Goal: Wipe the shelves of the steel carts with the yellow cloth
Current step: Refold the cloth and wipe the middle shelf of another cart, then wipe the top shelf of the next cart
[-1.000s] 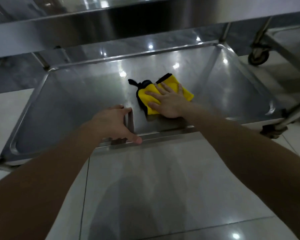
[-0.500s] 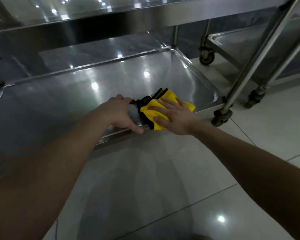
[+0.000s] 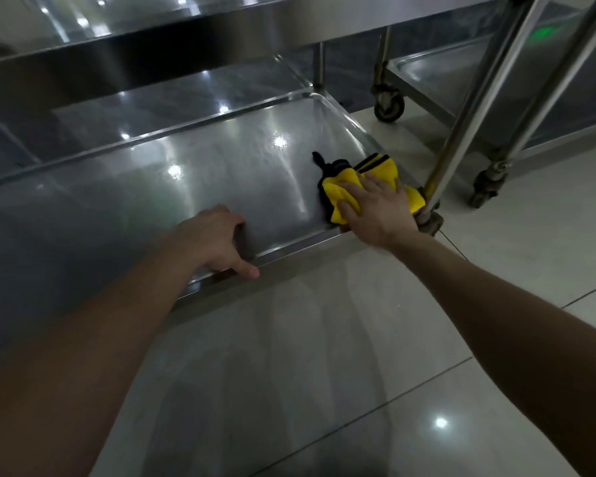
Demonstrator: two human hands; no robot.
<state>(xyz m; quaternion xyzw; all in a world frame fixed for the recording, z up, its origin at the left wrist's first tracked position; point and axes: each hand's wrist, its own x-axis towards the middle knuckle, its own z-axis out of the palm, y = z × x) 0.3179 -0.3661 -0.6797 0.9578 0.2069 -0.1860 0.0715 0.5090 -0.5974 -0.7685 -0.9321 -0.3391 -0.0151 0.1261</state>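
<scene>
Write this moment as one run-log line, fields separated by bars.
step: wiping bottom shelf | right hand: flat on yellow cloth, near right corner post | left hand: gripping front rim | other cart: untouched

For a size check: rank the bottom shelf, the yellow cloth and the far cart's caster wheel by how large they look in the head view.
1. bottom shelf, by far the largest.
2. yellow cloth, partly covered by the right hand.
3. caster wheel, which looks smallest, though it stands farther from the camera.

Both forearms bare, no sleeves; hands [image 3: 381, 215] w/o gloves.
</scene>
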